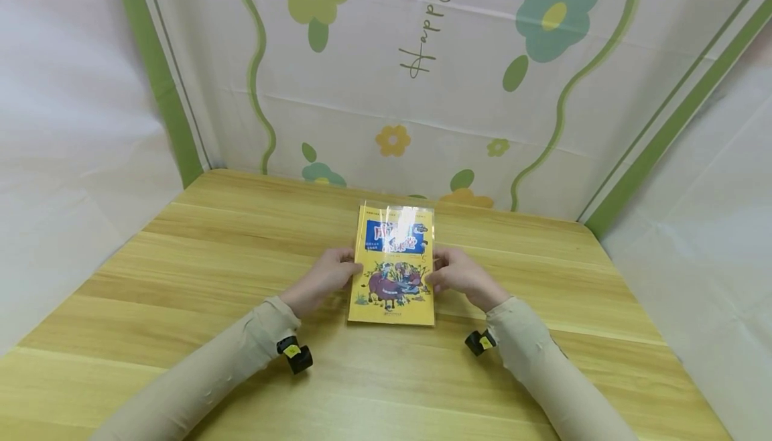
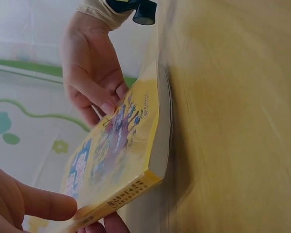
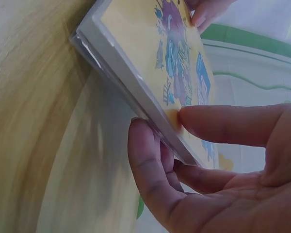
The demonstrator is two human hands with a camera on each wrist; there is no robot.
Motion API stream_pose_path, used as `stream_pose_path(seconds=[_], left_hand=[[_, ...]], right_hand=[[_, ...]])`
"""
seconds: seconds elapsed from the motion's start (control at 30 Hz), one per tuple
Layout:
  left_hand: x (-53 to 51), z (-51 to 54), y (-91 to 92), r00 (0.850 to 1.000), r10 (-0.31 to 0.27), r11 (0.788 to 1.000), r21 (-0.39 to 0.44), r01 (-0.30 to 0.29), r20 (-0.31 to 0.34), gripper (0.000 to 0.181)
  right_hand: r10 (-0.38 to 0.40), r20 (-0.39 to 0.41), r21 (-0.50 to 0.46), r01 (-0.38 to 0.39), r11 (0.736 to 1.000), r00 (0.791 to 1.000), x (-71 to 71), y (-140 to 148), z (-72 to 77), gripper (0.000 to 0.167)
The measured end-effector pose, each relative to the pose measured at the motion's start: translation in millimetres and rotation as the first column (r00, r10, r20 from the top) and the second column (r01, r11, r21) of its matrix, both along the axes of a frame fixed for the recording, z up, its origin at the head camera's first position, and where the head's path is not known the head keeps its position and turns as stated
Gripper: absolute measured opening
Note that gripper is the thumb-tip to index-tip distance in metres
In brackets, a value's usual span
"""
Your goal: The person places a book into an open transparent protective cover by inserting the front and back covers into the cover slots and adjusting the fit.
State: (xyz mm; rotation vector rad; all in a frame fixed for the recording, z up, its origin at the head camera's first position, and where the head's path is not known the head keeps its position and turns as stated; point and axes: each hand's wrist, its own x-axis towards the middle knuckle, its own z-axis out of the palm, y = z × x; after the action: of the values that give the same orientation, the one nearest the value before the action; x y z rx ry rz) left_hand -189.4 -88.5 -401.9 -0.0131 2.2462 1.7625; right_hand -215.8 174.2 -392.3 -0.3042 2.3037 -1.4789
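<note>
A yellow book (image 1: 392, 280) in a clear plastic cover, with a blue title panel and a purple ox picture, is held face up over the middle of the table. My left hand (image 1: 326, 279) pinches its spine side, thumb on the cover and fingers underneath, as the left wrist view shows on the book (image 2: 121, 141). On the opposite edge, by the page ends, my right hand (image 1: 463, 276) grips it the same way. In the right wrist view the right hand (image 3: 223, 170) has its thumb on top and fingertips below the book (image 3: 150, 58), which is raised off the wood.
The wooden table (image 1: 199, 260) runs up to a white fabric backdrop (image 1: 374, 79) printed with flowers. White fabric also hangs along both sides, with green strips at the corners. A black wrist camera (image 1: 295, 355) sits on the left sleeve, another camera (image 1: 480, 342) on the right.
</note>
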Motion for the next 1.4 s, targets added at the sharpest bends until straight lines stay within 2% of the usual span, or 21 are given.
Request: stream_pose_path(seconds=[0.1,0.23,0.4,0.47,0.53,0.7,0.93,1.03,1.13,1.23,1.27,1.33,1.4], left_hand=[[0.2,-0.2,0.3,1.0,-0.01,1.0,-0.006,0.01,0.0,0.022],[0.8,0.2,0.7,1.0,-0.013,1.0,-0.003,0.013,0.001,0.024],[0.9,0.1,1.0,1.0,-0.007,1.0,-0.009,0.007,-0.004,0.018],[1.2,0.4,1.0,1.0,-0.004,1.0,-0.003,0.004,-0.001,0.016],[0.9,0.1,1.6,1.0,0.003,1.0,0.02,-0.003,0.005,0.021],[0.1,0.4,3.0,0.999,0.02,0.996,0.087,-0.023,0.026,0.046],[1.4,1.8,3.6,0.999,0.025,0.996,0.088,-0.026,0.022,0.051],[2.5,3.0,3.8,0.999,0.025,0.995,0.096,-0.027,0.024,0.051],[2.8,3.1,3.9,0.999,0.024,0.995,0.099,-0.026,0.026,0.051],[2.8,2.8,3.9,0.999,0.025,0.995,0.101,-0.028,0.028,0.052],[2.7,2.9,3.9,0.999,0.026,0.995,0.1,-0.028,0.028,0.052],[2.6,2.8,4.0,0.999,0.029,0.995,0.095,-0.031,0.029,0.053],[2.1,2.5,4.1,0.999,0.031,0.995,0.092,-0.034,0.032,0.053]], right_hand=[[-0.004,-0.011,0.017,0.004,1.0,1.0,0.5,-0.6,0.3,0.016],[-0.019,-0.014,0.025,0.019,1.0,1.0,1.1,-1.5,0.7,0.015],[-0.029,-0.008,0.014,0.029,0.999,1.0,0.6,-1.6,0.7,0.027],[-0.029,-0.005,0.013,0.029,1.0,1.0,-0.1,-1.9,0.3,0.024],[-0.044,-0.001,0.012,0.044,0.999,0.999,-0.6,-2.2,0.1,0.024],[-0.058,0.002,0.016,0.058,0.998,0.998,-2.7,-3.0,-1.7,0.021],[-0.051,-0.002,0.01,0.051,0.999,0.999,-3.3,-2.2,-1.9,0.023],[-0.045,-0.007,0.005,0.045,0.999,0.999,-3.1,-2.1,-2.2,0.018],[-0.041,-0.009,0.0,0.041,0.999,0.999,-3.3,-2.8,-3.1,0.029],[-0.051,-0.006,0.002,0.051,0.999,0.999,-2.8,-2.6,-2.6,0.018],[-0.057,-0.001,0.003,0.057,0.998,0.998,-2.6,-2.6,-2.4,0.021],[-0.06,0.005,0.004,0.06,0.998,0.998,-2.3,-2.5,-2.1,0.041],[-0.06,0.011,0.006,0.06,0.998,0.998,-2.1,-2.4,-2.0,0.052]])
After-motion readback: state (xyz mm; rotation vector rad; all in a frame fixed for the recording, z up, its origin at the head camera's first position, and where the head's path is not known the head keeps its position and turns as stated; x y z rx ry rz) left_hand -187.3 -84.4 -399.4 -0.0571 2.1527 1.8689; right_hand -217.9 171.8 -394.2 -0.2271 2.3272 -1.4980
